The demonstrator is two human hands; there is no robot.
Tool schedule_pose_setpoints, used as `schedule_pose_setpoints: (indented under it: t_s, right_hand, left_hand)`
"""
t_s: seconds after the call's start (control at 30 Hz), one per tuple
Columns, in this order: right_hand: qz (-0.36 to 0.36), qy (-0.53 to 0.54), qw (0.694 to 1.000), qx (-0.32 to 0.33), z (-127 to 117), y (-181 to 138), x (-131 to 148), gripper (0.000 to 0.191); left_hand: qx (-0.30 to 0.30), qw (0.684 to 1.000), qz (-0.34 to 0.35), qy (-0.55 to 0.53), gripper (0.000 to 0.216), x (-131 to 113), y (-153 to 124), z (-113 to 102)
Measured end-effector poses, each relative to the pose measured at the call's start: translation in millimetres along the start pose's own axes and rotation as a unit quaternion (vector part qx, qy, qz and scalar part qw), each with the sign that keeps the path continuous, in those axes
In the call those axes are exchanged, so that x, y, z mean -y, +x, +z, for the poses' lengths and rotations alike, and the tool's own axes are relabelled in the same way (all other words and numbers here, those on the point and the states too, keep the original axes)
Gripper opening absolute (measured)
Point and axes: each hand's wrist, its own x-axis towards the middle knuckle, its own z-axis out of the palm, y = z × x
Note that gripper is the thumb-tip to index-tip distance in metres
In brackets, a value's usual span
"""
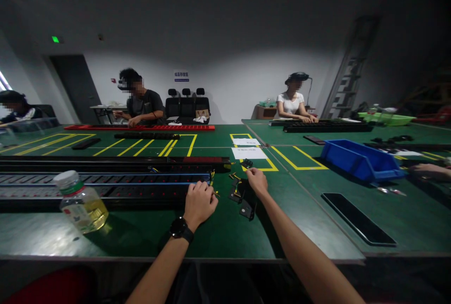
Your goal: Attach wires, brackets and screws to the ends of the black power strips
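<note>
My left hand (200, 203), with a dark watch (181, 229) on its wrist, rests at the right end of a long black strip (141, 196) with rows of red dots. Its fingers are curled together, and a small brass-coloured tip shows beside them; what they hold is not clear. Thin yellow wires (212, 177) stick out of the strip ends just above it. My right hand (257, 181) is closed, fingertips down by a small black part (246, 164). Between the hands lie small yellow pieces (237, 179) and a black bracket (247, 209).
A bottle of yellow liquid (84, 205) stands before the strips at left. On the right are a blue bin (359, 160) and a dark tablet-like slab (357, 218). White papers (249, 153) lie ahead. Co-workers sit across the table (299, 191); another person's hand (430, 170) reaches in from the right.
</note>
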Motion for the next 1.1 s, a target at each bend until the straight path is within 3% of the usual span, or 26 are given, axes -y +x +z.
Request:
schedule_pose_setpoints:
  t_s: [1.1]
  right_hand:
    - [-0.009, -0.001, 1.000, 0.007, -2.0, -3.2, 1.3, 0.034]
  left_hand:
    - [-0.006, 1.000, 0.003, -0.005, 0.013, 0.4, 0.3, -0.5]
